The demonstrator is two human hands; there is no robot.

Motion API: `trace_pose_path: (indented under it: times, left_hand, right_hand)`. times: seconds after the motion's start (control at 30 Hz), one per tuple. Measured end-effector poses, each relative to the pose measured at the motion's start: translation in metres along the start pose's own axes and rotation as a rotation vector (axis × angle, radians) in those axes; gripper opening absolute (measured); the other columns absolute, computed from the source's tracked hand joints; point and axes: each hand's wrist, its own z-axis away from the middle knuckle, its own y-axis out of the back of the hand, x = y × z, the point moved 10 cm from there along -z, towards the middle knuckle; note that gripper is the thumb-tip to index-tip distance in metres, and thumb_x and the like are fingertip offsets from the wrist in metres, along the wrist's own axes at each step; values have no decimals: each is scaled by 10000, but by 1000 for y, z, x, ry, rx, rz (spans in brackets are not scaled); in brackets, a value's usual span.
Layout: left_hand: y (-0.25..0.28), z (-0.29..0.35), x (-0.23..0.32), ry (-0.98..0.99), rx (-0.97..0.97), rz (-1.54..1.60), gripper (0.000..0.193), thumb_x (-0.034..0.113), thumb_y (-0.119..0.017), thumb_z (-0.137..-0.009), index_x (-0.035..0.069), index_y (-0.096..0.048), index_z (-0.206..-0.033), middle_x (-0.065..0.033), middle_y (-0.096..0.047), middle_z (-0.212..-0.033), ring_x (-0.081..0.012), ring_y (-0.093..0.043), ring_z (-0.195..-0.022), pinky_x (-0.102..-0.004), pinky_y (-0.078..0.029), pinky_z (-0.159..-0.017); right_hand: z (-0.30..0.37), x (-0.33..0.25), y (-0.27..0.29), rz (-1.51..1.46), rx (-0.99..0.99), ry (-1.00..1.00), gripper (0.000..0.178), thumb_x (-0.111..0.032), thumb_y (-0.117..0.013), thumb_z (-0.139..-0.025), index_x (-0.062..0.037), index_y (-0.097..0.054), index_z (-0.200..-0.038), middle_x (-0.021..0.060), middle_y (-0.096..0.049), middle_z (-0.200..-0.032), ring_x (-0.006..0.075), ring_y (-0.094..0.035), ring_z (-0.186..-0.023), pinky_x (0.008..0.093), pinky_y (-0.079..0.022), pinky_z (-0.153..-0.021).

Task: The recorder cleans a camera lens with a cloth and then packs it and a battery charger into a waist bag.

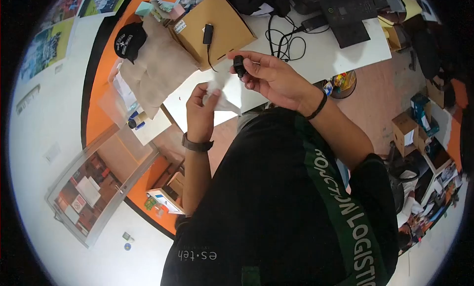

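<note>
My left hand pinches a crumpled white tissue or thin cloth, whose lower corner hangs toward my shirt. A little higher and to the right, my right hand grips a small black cylindrical piece between thumb and fingers. Its exact kind is too small to make out. The tissue and the black piece are apart, both held above the white table. Just beyond my hands lies a cardboard box, with a small black cabled device resting on top.
A beige cushion and a black cap lie to the left of the box. Black cables and a black printer-like machine occupy the table's right side. A bin with colourful wrappers stands on the floor beyond my right wrist.
</note>
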Motion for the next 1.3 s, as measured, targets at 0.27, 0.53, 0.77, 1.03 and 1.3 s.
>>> trace_pose_path:
  times: [0.27,0.53,0.77,1.03,1.3]
  left_hand:
    - [-11,57,68,-505,91,-752,241,136,-608,-1005,3,-668,-1197,-78,-727,-798,-108,-643,-724,-273,-503,-711]
    - [-3,97,102,-841,3,-704,566,269,-888,-915,11,-674,-1371,-58,-738,-986,-95,-645,-830,-257,-521,-746]
    - [80,87,66,-348,-350,478,632,584,-621,-1034,125,-549,-1461,67,-510,-863,-54,-420,-623,-239,-427,-651]
    - [100,103,59,-281,-552,651,667,613,-619,-1013,147,-535,-1483,89,-535,-935,-59,-494,-752,-249,-417,-684]
    - [158,108,60,-385,-416,340,749,641,-696,-956,70,-587,-1429,-13,-650,-1276,-158,-655,-1123,-396,-561,-985]
  right_hand:
    - [11,22,-55,19,0,-53,306,-350,-612,-1115,-128,-688,-1312,-29,-680,-1249,81,-565,-1011,277,-476,-940]
    - [4,84,-105,292,38,-85,342,-425,-612,-1109,-162,-700,-1309,-33,-677,-1246,102,-562,-1100,340,-441,-960]
    - [12,106,-125,445,135,192,479,-451,-488,-1155,-137,-588,-1503,15,-672,-1265,114,-581,-1104,314,-485,-957]
    - [8,147,-163,828,83,343,452,-213,-666,-1091,-108,-604,-1527,10,-679,-1203,87,-578,-1014,252,-503,-864]
    - [-17,174,-170,474,250,454,225,-172,-509,-1143,-26,-616,-1276,121,-744,-1239,156,-681,-1021,354,-562,-937]
